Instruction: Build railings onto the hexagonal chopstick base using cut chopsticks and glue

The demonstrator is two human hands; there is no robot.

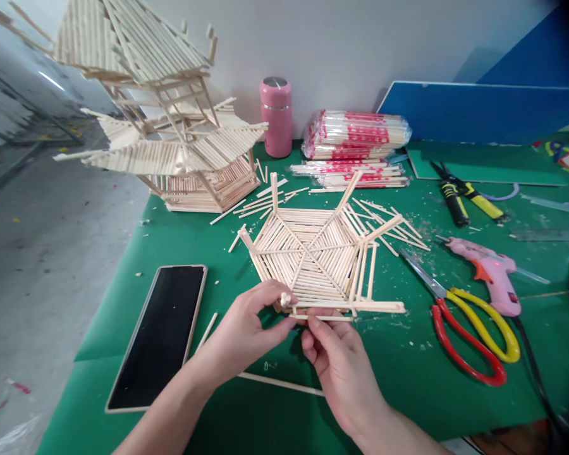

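A six-sided frame of pale wooden sticks (308, 253) lies on the green table, with posts sticking out at its corners. My left hand (251, 328) is at its near left corner, thumb and fingers closed around the end of a thin stick and the post there. My right hand (334, 354) pinches the same thin stick (334, 318) from below, along the near edge of the frame. Both hands' fingertips almost meet. Loose stick pieces (265, 202) lie behind the frame, and one long stick (279, 383) rests in front of it.
A stick pagoda (180, 158) stands at the back left, beside a pink flask (275, 120) and wrapped stick bundles (355, 136). A phone (159, 335) lies left. Scissors (469, 328), a pink glue gun (490, 272) and pliers (469, 193) lie right.
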